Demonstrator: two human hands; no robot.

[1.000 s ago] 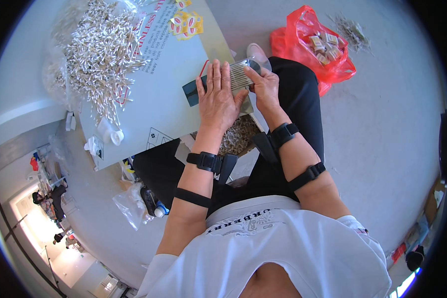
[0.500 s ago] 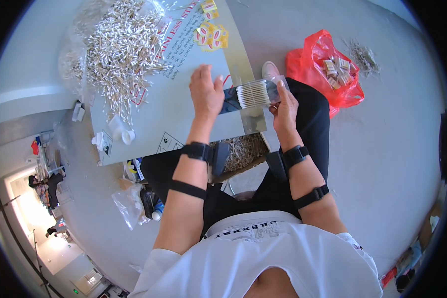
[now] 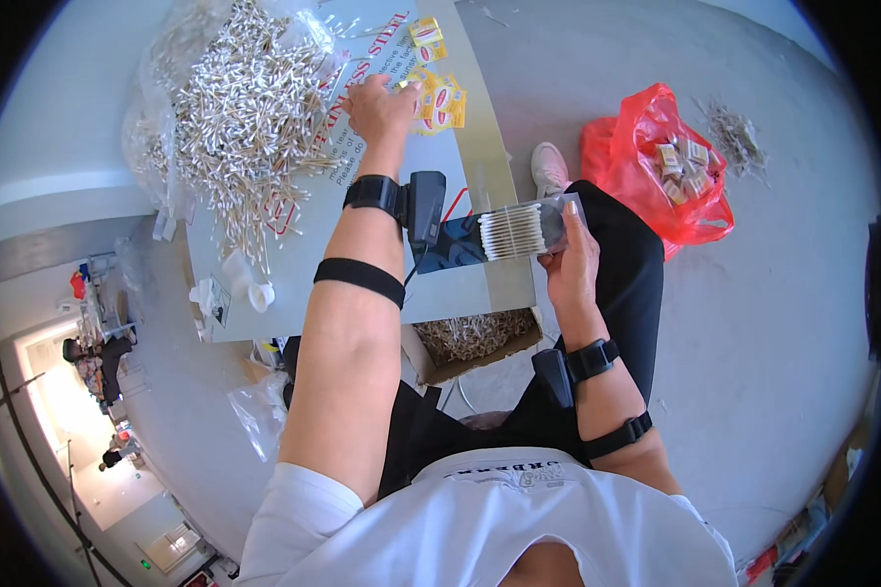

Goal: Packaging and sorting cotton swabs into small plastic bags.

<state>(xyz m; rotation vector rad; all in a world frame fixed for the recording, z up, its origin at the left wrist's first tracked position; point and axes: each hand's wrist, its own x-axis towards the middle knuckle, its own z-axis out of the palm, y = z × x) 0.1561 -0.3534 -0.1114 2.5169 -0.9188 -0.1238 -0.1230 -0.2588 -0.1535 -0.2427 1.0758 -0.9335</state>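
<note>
In my right hand [image 3: 572,259] is a flat clear plastic pack holding a row of white cotton swabs [image 3: 512,233]. My thumb lies over its right end and the fingers are beneath. The left end of the pack rests over a dark flat piece [image 3: 448,247] at the table edge. My left hand [image 3: 380,106] is stretched out over the far part of the table, fingers apart, with its thumb at the edge of several yellow printed cards [image 3: 444,106]. Nothing shows in that hand. Left of it lies a big heap of loose cotton swabs [image 3: 250,108] in a clear plastic bag.
White cups [image 3: 259,295] lie at the left corner of the grey table [image 3: 333,279]. Below the table edge is a cardboard box of swabs [image 3: 480,338]. On the floor at right sit a red plastic bag [image 3: 612,161] with small packs and a scattered pile of swabs [image 3: 737,137].
My left hand has moved from beside the swab pack up and away to the yellow cards. My right hand still holds the pack, now slightly lower in the picture.
</note>
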